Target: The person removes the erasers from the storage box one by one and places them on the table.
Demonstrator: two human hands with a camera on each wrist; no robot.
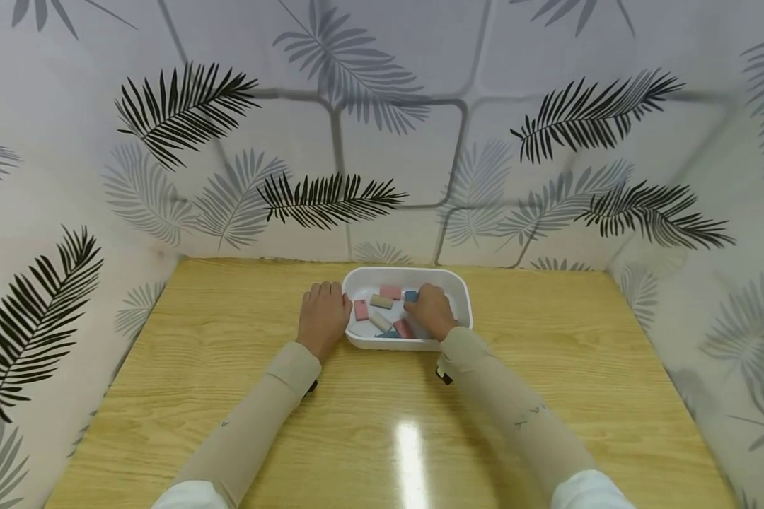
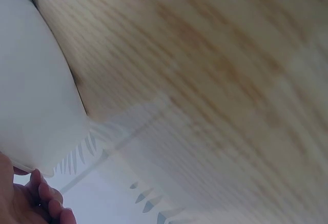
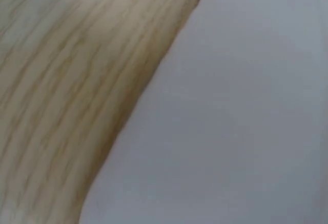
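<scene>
A white oblong tub [image 1: 457, 277] stands on the table with several small blocks inside. My left hand [image 1: 322, 317] grips its left rim; in the left wrist view, that hand's fingers [image 2: 43, 196] show at the edge of the tub. My right hand [image 1: 431, 311] reaches over the near right side into the tub, its fingers pointing down among the blocks. Beside its thumb lies a blue block [image 1: 410, 295]. I cannot tell whether the fingers hold anything. Only the tub's outer wall [image 3: 215, 111] and the tabletop show in the right wrist view.
Pink blocks [image 1: 391, 291], beige blocks [image 1: 381, 302] and a blue piece [image 1: 388, 334] at the near wall lie loose in the tub. Beneath is a wood-grain table [image 1: 356, 410]. A leaf-patterned covering [image 1: 388, 155] rises behind the table's far edge and along both sides.
</scene>
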